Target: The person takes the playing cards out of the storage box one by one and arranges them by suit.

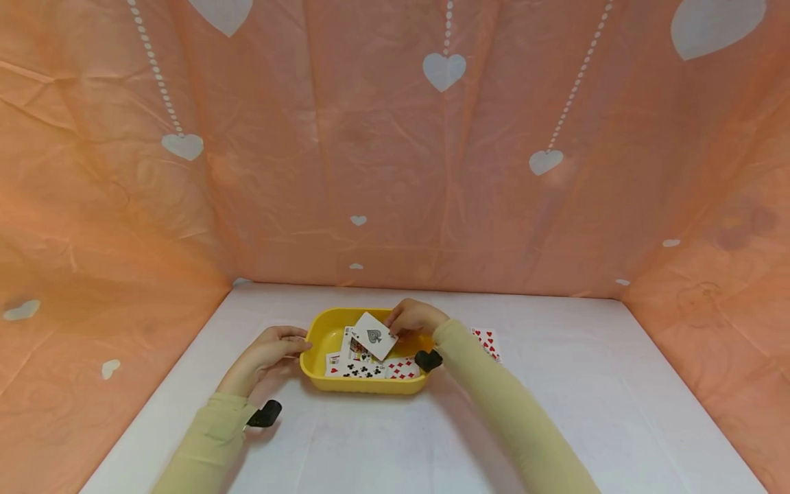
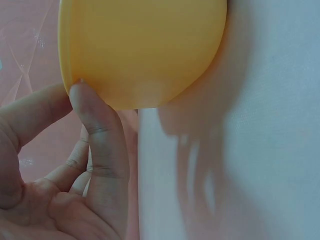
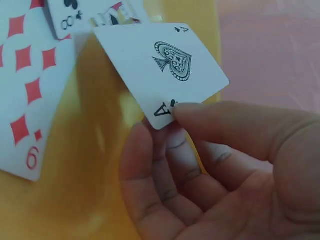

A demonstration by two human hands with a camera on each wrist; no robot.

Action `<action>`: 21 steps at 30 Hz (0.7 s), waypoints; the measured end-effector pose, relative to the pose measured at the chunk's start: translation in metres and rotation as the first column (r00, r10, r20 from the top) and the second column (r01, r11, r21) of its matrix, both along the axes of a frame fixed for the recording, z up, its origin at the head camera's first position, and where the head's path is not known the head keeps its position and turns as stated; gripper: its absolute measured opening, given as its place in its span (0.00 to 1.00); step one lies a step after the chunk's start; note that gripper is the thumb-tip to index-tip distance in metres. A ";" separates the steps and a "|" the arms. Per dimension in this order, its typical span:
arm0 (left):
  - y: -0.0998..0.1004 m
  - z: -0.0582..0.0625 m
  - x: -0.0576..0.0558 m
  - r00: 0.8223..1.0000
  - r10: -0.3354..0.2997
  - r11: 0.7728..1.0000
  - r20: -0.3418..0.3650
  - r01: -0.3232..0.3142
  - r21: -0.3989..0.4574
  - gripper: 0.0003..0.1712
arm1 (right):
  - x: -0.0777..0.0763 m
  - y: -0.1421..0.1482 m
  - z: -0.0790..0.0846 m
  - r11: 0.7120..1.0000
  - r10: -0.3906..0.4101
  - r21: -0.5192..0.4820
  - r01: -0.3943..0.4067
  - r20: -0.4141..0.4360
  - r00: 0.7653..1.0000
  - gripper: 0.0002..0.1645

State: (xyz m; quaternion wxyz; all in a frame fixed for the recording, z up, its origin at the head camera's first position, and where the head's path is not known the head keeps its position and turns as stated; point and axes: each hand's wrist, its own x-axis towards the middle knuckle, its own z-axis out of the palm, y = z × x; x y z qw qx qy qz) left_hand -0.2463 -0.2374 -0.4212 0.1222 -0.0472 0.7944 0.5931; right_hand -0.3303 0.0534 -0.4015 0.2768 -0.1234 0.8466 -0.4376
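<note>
A yellow oval-cornered basin [image 1: 389,386] stands on the white table, with several playing cards lying in it. My left hand [image 1: 274,351] pinches the basin's left rim between thumb and fingers; the left wrist view shows the thumb [image 2: 102,130] against the outer wall. Over the basin, my right hand [image 1: 418,317] pinches one corner of an ace of spades [image 1: 374,336]. In the right wrist view the ace [image 3: 172,62] tilts above the cards, and a diamond card [image 3: 25,80] lies below it. An eight of clubs [image 1: 361,370] shows among the cards inside.
Outside the basin to the right, a red heart card [image 1: 487,343] lies on the table [image 1: 555,384], partly hidden by my right sleeve. Orange cloth [image 1: 395,171] with white hearts hangs behind the table and along both sides.
</note>
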 end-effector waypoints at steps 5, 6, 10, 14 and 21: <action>0.000 0.000 -0.001 1.000 0.003 1.000 -0.001 -0.003 -0.010 0.26 | 0.002 0.014 0.014 0.995 0.027 -0.091 -0.029 -0.022 0.999 0.12; 0.001 0.000 -0.001 1.000 0.006 1.000 0.003 -0.006 -0.010 0.25 | 0.002 0.018 0.017 0.993 0.032 -0.116 -0.034 -0.024 0.999 0.13; 0.001 0.000 -0.001 1.000 0.007 1.000 0.011 -0.007 -0.008 0.26 | 0.002 0.038 0.031 0.980 0.023 -0.198 -0.028 -0.025 0.999 0.14; 0.002 0.001 -0.001 0.999 0.025 1.000 0.037 -0.024 -0.017 0.26 | 0.001 0.066 0.042 0.967 0.015 -0.252 -0.023 -0.034 0.999 0.14; 0.001 0.000 -0.002 0.999 0.028 0.999 0.045 -0.027 -0.018 0.26 | 0.007 0.123 0.052 0.956 -0.033 -0.292 0.012 -0.066 0.997 0.14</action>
